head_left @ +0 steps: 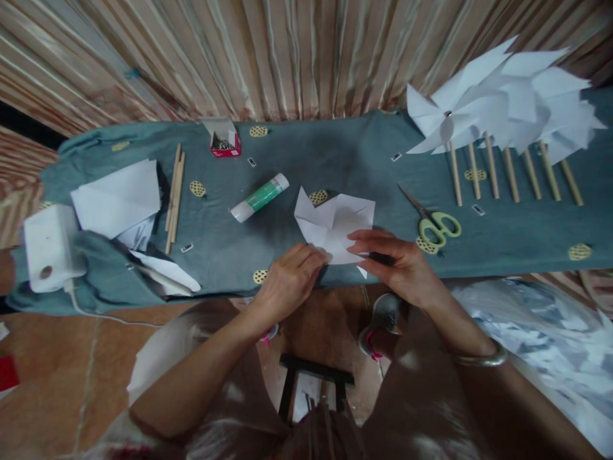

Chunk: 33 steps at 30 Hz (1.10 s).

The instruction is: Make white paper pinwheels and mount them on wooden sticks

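A partly folded white paper pinwheel point(342, 223) lies near the front edge of the cloth-covered table, some corners bent toward its middle. My left hand point(293, 280) pinches its lower left edge, the fingertips pressed together. On its right side rests my right hand point(400, 263), fingers stretched over the paper and the thumb apart from them. A paper tip sticks out below that thumb. Scissors point(430, 220) with green handles lie right of my right hand, blades pointing up and left. A glue stick point(260, 197) with a green label lies beyond my left hand.
Finished paper pinwheels point(502, 96) on wooden sticks overlap at the back right. A small red box point(225, 145) of metal pins stands open at the back. Loose sticks point(175, 198), a paper stack point(117, 198) and a white power block point(50, 249) are at left.
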Each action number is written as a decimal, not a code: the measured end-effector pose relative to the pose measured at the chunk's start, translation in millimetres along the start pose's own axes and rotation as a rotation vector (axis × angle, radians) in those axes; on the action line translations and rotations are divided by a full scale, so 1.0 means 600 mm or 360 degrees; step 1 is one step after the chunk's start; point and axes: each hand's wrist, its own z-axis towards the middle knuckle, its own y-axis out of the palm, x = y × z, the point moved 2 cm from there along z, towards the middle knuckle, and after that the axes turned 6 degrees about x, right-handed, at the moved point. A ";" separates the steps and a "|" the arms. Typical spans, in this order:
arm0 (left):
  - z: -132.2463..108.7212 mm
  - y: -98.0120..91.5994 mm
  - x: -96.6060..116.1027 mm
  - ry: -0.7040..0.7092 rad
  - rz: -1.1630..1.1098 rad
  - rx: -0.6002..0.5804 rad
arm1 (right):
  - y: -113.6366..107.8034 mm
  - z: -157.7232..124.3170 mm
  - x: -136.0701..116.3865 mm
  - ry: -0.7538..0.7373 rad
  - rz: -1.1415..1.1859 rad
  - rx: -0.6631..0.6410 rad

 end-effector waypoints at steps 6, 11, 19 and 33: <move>0.005 -0.003 0.004 -0.0039 0.0004 -0.0066 | 0.012 0.016 -0.003 0.0047 0.0070 0.0021; 0.011 -0.003 0.008 -0.0096 -0.0001 -0.0098 | 0.023 0.022 0.002 -0.0011 -0.0156 0.0166; 0.015 -0.001 0.010 -0.0069 -0.0029 -0.0128 | 0.037 0.029 -0.006 -0.0063 -0.0471 0.0211; 0.018 0.006 0.006 -0.0086 -0.0100 -0.0021 | 0.045 0.032 -0.013 -0.0068 -0.0626 0.0220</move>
